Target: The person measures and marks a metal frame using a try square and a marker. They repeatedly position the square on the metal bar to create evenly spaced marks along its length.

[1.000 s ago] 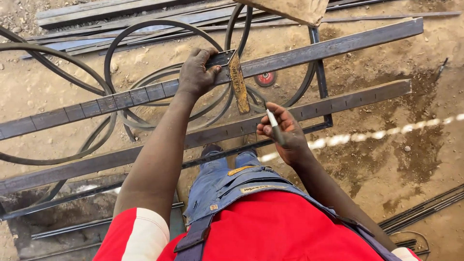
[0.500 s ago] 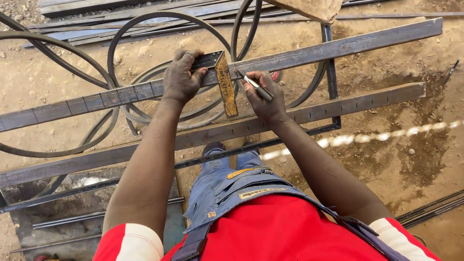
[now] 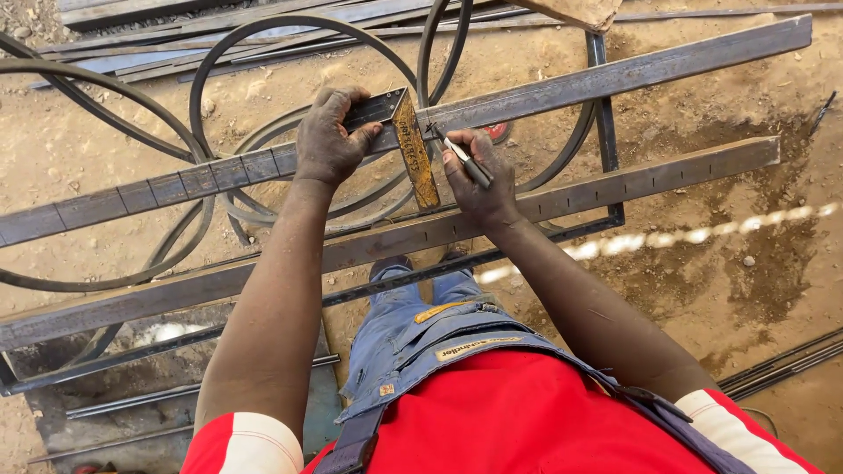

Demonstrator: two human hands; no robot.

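Note:
My left hand (image 3: 329, 136) presses a metal try square (image 3: 411, 145) against the far flat steel bar (image 3: 615, 79). The square's dark stock lies along the bar and its yellowed blade crosses it toward me. My right hand (image 3: 479, 175) grips a thin marking tool (image 3: 461, 156) like a pen, its tip touching the bar right beside the blade. The bar shows several scribed cross lines on its left part. A second flat steel bar (image 3: 650, 175) runs parallel, closer to me, under my right wrist.
Both bars rest on a dark rectangular steel frame (image 3: 606, 149) over sandy ground. Bent steel hoops (image 3: 263, 53) lie underneath and behind. More steel strips (image 3: 176, 26) are stacked at the top left, thin rods (image 3: 781, 364) at the lower right. A wooden block (image 3: 571, 10) sits at the top.
My right hand has moved from the near bar up to the far bar and set the marking tool against the square's blade. My left hand stays on the square.

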